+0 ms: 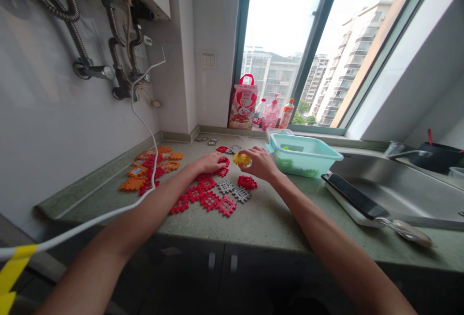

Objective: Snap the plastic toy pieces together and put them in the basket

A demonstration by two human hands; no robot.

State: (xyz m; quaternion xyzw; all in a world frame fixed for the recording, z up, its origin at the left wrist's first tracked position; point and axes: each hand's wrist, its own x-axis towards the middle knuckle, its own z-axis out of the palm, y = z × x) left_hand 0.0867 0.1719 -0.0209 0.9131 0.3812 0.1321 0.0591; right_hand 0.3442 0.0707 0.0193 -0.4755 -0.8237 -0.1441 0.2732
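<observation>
A yellow interlocking plastic building tile [240, 159] is pinched between the thumb and fingers of my right hand [261, 162], just above the counter. My left hand [210, 163] is closed on a red interlocking tile [224, 161] among the red pieces. Below it spreads a patch of red window-patterned tiles [209, 200]. Two grey tiles [241, 194] lie to their right, under a small red stack [247, 182]. Orange tiles [133, 183] and more red ones sit in a group left of my left forearm.
A teal plastic tub [304, 155] with green pieces stands right of my right hand. Beyond it are a steel sink [409, 184] and a dark phone-like slab [355, 195] at its edge. A white cable [108, 214] crosses on the left. Bottles [271, 113] line the windowsill.
</observation>
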